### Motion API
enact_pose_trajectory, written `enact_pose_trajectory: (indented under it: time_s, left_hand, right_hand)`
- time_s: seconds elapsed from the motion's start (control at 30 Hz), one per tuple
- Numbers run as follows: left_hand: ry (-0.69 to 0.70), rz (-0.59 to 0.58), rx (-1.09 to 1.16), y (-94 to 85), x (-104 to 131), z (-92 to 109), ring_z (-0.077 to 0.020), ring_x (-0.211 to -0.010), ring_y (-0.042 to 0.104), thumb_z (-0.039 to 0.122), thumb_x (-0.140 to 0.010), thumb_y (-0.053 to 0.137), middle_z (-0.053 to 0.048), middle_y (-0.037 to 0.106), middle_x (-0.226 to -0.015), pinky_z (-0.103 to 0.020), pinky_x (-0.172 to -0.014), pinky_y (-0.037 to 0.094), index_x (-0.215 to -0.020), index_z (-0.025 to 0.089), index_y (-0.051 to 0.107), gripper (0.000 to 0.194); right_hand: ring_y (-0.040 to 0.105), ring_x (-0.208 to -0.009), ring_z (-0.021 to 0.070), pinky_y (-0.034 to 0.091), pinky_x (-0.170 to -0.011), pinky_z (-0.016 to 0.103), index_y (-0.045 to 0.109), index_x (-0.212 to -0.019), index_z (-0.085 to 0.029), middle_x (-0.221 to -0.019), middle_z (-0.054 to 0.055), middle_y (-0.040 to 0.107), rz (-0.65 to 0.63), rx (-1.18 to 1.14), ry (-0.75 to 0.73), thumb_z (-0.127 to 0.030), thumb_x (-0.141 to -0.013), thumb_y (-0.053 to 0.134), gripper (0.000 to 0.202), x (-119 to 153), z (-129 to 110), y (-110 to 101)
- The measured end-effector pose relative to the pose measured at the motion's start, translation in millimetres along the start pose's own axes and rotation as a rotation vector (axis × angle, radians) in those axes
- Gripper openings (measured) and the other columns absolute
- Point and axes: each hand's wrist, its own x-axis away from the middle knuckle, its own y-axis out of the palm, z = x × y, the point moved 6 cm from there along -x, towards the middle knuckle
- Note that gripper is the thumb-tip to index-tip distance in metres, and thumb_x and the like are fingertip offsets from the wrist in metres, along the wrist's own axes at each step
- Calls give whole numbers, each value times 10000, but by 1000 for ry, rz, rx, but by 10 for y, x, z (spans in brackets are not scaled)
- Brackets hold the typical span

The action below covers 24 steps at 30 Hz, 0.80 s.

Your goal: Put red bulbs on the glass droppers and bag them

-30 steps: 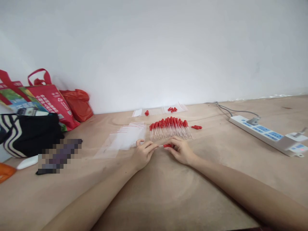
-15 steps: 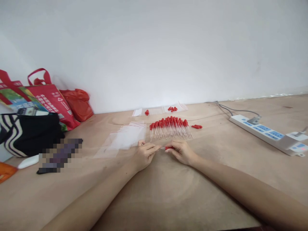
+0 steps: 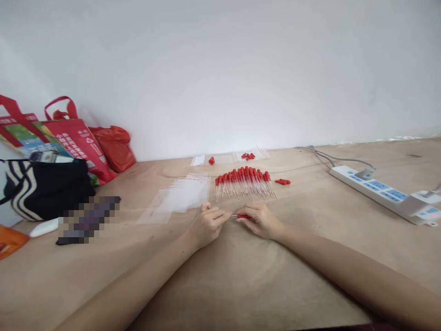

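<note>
My left hand (image 3: 212,224) is closed on the clear thin tube of a dropper (image 3: 234,216), mostly hidden by the fingers. Between the thumb and fingers of my right hand (image 3: 261,220) is the dropper's red rubber bulb (image 3: 244,216), at the right end of the tube. Just beyond both hands lies a row of droppers (image 3: 246,179), their red bulbs pointing to the wall and their clear tubes toward me. A few loose red bulbs (image 3: 282,182) lie right of that row. Overlapping clear zip bags (image 3: 182,195) are spread beyond my left hand.
Near the wall, more red bulbs (image 3: 248,156) lie on clear bags. A white power strip (image 3: 382,188) with grey cables stands at the right. Shopping bags (image 3: 79,142), a black striped pouch (image 3: 58,188) and a blurred-out dark object (image 3: 91,218) are at the left.
The view has shifted slightly. Both hands keep their hold on the dropper, tube in the left and bulb in the right, with hardly any movement.
</note>
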Motion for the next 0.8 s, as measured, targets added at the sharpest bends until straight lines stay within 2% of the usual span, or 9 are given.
enact_pose_trajectory:
  time_s: [0.43, 0.63, 0.8]
  left_hand:
    - [36, 57, 57, -26, -45, 71, -113, -570, 536, 59, -808, 369, 2, 656, -667, -301, -626, 232, -889, 157, 561, 230]
    - [29, 34, 69, 13, -44, 55, -114, -554, 535, 58, -803, 361, 3, 650, -639, -307, -625, 234, -806, 153, 563, 223]
    - [6, 28, 89, 91, 13, -11, -112, -579, 557, 100, -824, 369, 12, 657, -662, -308, -623, 232, -869, 177, 572, 222]
  right_hand:
    - [520, -650, 138, 325, -609, 265, 552, -801, -150, -701, 42, 607, -99, 58, -45, -266, -847, 410, 189, -31, -66, 34]
    - [478, -580, 119, 247, -577, 274, 564, -753, -143, -648, 27, 588, -104, 201, -152, -265, -855, 402, 227, -61, -141, 59]
    - [435, -580, 122, 224, -580, 285, 579, -708, -135, -612, 28, 564, -72, 356, -271, -239, -870, 380, 276, -71, -178, 60]
